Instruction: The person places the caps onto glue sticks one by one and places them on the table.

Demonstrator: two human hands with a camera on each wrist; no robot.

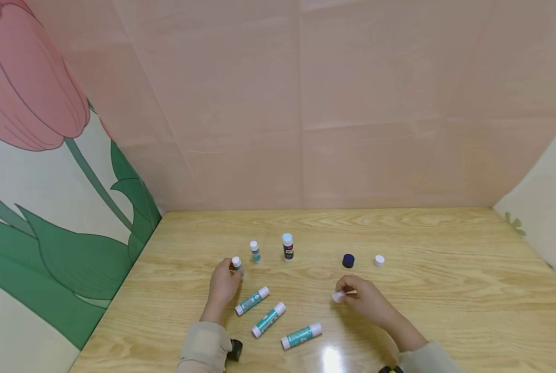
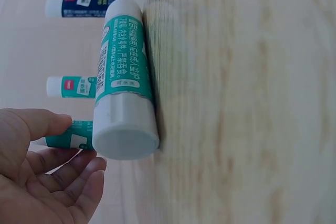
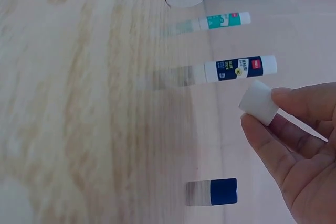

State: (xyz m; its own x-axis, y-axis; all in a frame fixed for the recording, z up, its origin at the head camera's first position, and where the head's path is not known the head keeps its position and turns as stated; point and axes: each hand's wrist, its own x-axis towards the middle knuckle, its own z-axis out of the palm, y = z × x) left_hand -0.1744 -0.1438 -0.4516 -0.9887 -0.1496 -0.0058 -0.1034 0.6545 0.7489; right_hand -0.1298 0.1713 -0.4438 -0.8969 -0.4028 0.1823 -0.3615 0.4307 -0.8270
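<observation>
My left hand (image 1: 223,285) grips a small teal glue stick (image 2: 71,137) that stands upright at the left, its thumb on one side and fingers on the other. Farther right, my right hand (image 1: 366,299) pinches a white cap (image 3: 259,102) between thumb and fingertips, held above the table. Beyond the left hand a second teal glue stick (image 1: 255,252) stands upright. A larger navy glue stick (image 1: 288,247) with a white top stands to its right.
Three teal glue sticks, one left (image 1: 252,301), one middle (image 1: 268,320) and one right (image 1: 302,336), lie slanted between the hands on the wooden table (image 1: 469,269). A navy cap (image 1: 348,260) and a white cap (image 1: 379,260) sit beyond the right hand. A pink backdrop (image 1: 301,129) rises behind.
</observation>
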